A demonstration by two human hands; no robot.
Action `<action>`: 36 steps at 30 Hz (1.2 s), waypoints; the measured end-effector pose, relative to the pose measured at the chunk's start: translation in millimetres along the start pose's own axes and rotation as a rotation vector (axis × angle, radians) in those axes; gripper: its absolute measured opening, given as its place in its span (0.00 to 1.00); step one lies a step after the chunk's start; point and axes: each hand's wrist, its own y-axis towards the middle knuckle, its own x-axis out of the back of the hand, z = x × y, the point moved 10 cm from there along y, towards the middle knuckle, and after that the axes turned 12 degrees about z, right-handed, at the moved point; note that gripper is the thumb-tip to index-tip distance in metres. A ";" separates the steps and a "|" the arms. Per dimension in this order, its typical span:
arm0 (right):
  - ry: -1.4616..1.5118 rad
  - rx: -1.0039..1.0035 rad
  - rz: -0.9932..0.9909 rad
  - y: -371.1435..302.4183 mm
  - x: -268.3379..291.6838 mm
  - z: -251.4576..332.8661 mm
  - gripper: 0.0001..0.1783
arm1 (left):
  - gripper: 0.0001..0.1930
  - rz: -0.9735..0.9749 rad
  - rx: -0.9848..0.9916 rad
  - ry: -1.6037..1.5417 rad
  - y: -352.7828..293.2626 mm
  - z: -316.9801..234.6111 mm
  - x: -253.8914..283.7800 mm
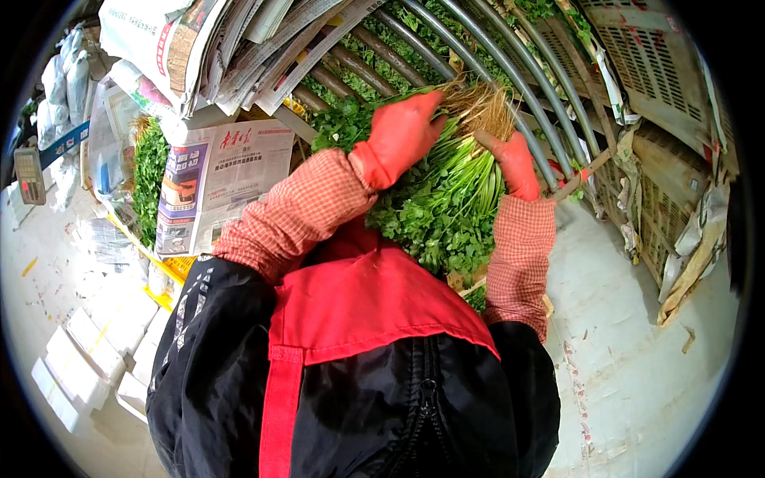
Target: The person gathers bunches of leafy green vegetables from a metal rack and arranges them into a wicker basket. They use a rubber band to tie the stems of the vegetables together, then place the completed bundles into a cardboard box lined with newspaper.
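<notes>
A bunch of leafy greens (pixel 450 199) lies in front of me, leaves toward my body. Its pale stems and tangled tan roots (pixel 486 110) point away. My right hand (pixel 514 163), in a red glove, holds the bunch from its right side; the thumb rests by the stems below the roots, and the other fingers are hidden. Above the bunch's left edge is my left hand (pixel 398 135), also red-gloved, its fingers curled and its thumb near the stem ends. Whatever it may pinch is out of sight. More loose leaves (pixel 343 126) lie left of it.
A metal rack with curved grey bars (pixel 446 36) stands ahead, greens beneath it. Stacked newspapers (pixel 267 52) rest at the upper left, another newspaper (pixel 239 171) below them. Plastic crates (pixel 649 60) stand at the right. White foam boxes (pixel 76 358) sit at the lower left.
</notes>
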 end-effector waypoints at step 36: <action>-1.059 0.723 -0.100 -36.8 -90.1 122.3 0.06 | 0.28 0.328 0.042 0.027 31.4 37.7 -6.4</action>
